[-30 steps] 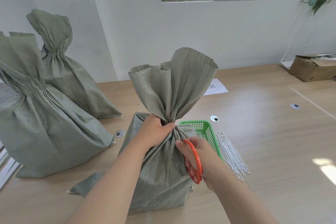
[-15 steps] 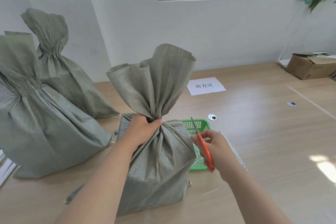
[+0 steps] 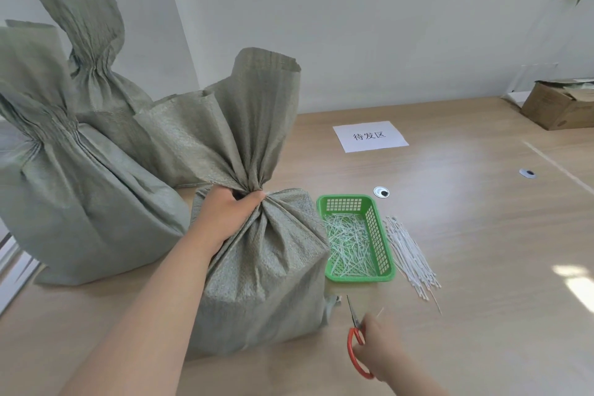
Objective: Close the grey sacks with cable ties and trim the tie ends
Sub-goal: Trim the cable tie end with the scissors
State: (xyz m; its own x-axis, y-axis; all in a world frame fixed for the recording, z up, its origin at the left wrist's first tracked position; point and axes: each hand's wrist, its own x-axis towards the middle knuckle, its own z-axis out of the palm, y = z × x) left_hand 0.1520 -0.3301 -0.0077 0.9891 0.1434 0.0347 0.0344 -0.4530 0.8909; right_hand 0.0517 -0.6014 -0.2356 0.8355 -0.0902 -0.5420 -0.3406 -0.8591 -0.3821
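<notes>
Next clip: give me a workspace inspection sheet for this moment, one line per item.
Surface: wooden table, sun patch at right.
Job's things: front sack gathered at neck; two sacks behind; loose cable ties; green basket holding trimmed ends; scissors.
Clutter: paper label, cardboard box.
Hands: left hand grips sack neck; right hand holds scissors at table.
Cables: nothing seen.
Surroundings: white wall, window, plant leaves.
</notes>
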